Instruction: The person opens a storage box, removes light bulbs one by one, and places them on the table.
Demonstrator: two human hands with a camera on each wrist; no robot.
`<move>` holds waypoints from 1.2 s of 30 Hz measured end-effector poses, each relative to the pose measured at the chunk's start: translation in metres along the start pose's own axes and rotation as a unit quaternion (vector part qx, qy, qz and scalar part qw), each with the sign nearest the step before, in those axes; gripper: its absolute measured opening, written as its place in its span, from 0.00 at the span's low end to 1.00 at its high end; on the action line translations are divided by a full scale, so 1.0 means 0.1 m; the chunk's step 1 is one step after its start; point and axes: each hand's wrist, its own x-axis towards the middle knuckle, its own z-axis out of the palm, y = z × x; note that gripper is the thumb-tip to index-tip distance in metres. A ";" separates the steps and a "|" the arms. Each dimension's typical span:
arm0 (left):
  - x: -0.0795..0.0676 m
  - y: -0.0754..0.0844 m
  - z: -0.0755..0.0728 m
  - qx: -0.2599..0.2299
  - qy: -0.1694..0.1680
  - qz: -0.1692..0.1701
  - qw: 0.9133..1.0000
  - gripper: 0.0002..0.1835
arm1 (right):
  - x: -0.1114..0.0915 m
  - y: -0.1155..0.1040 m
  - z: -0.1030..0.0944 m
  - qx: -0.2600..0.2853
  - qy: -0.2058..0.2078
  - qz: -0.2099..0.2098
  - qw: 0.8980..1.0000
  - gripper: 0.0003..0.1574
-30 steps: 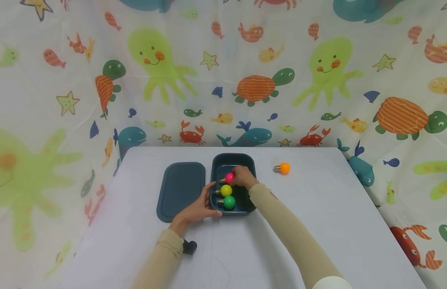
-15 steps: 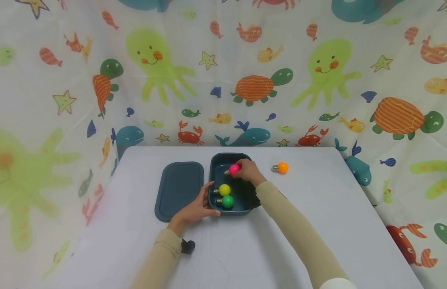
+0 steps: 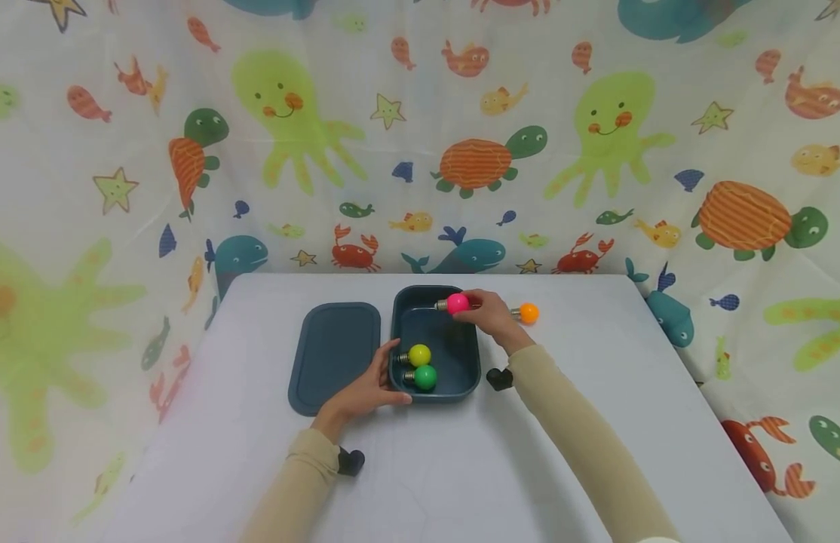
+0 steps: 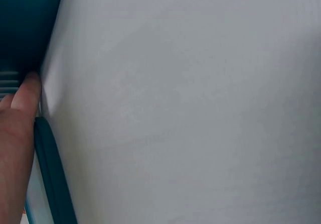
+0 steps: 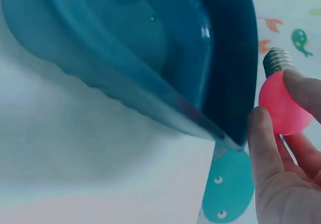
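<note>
My right hand (image 3: 488,311) pinches a pink light bulb (image 3: 458,304) by its round glass, above the far right part of a dark blue box (image 3: 436,400). The bulb's metal screw base points left in the head view. In the right wrist view, fingers and thumb hold the pink bulb beside the box's rim. Inside the box, a yellow bulb (image 3: 420,355) and a green bulb (image 3: 425,377) lie against the left side. My left hand (image 3: 366,392) rests at the box's near left corner, fingers along its left side and thumb extended along the front.
A flat dark blue lid (image 3: 338,354) lies on the white table (image 3: 420,467), left of the box. To the right, an orange bulb (image 3: 529,313) lies near the back, its base partly behind my right hand. A sea-animal patterned curtain (image 3: 420,136) rises behind the table.
My right hand has lifted the pink bulb from beside the yellow one and carried it up and to the right. The left hand stays at the box corner.
</note>
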 end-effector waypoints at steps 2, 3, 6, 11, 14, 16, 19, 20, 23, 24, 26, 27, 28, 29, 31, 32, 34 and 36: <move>0.00 0.00 0.00 0.000 0.000 0.000 1.000 0.59 | -0.02 0.03 -0.05 0.026 0.001 0.002 1.000 0.36; 0.00 0.00 0.00 0.000 0.001 -0.001 1.000 0.59 | -0.03 0.05 -0.08 0.039 0.002 0.003 0.999 0.36; 0.01 -0.01 0.01 -0.001 0.001 -0.002 1.000 0.58 | -0.05 0.11 -0.17 0.081 0.008 0.001 0.997 0.36; 0.00 0.00 0.01 -0.002 -0.003 0.001 1.000 0.59 | -0.11 0.26 -0.30 0.134 0.016 0.003 0.991 0.38; 0.00 0.02 0.00 0.000 -0.008 0.004 1.000 0.59 | -0.14 0.37 -0.37 0.145 0.022 0.004 0.989 0.40; 0.00 0.03 0.00 0.002 -0.012 0.009 1.000 0.59 | -0.17 0.44 -0.42 0.148 0.028 0.007 0.989 0.41; 0.00 0.03 0.00 0.003 -0.016 0.008 1.000 0.59 | -0.22 0.55 -0.49 0.144 0.034 0.014 0.989 0.43; 0.00 0.02 -0.01 0.002 -0.016 0.008 1.000 0.59 | -0.24 0.58 -0.51 0.143 0.035 0.016 0.989 0.44; 0.01 0.02 0.00 0.003 -0.013 0.009 1.000 0.59 | -0.29 0.68 -0.58 0.140 0.034 0.022 0.989 0.46; 0.00 0.02 0.00 0.004 -0.013 0.011 1.000 0.59 | -0.30 0.72 -0.60 0.139 0.034 0.024 0.989 0.47; 0.00 0.01 0.02 0.009 -0.012 0.015 1.000 0.59 | -0.32 0.78 -0.64 0.149 0.032 0.033 0.988 0.47; 0.00 0.01 0.02 0.012 -0.011 0.015 1.000 0.59 | -0.33 0.82 -0.66 0.150 0.032 0.037 0.988 0.47; 0.00 0.01 0.03 0.013 -0.011 0.015 1.000 0.59 | -0.34 0.86 -0.68 0.147 0.032 0.040 0.988 0.48; -0.01 0.01 0.04 0.015 -0.010 0.016 1.000 0.59 | -0.35 0.89 -0.70 0.145 0.033 0.045 0.988 0.48; -0.01 -0.01 0.05 0.016 -0.010 0.016 1.000 0.59 | -0.36 0.97 -0.74 0.145 0.032 0.047 0.988 0.48; -0.01 -0.01 0.06 0.016 -0.010 0.016 1.000 0.59 | -0.36 1.01 -0.76 0.139 0.033 0.047 0.989 0.48; -0.01 -0.02 0.07 0.015 -0.009 0.018 1.000 0.59 | -0.36 1.08 -0.79 0.129 0.033 0.048 0.990 0.47; -0.01 -0.04 0.08 0.012 -0.007 0.018 1.000 0.59 | -0.36 1.15 -0.80 0.123 0.034 0.057 0.990 0.46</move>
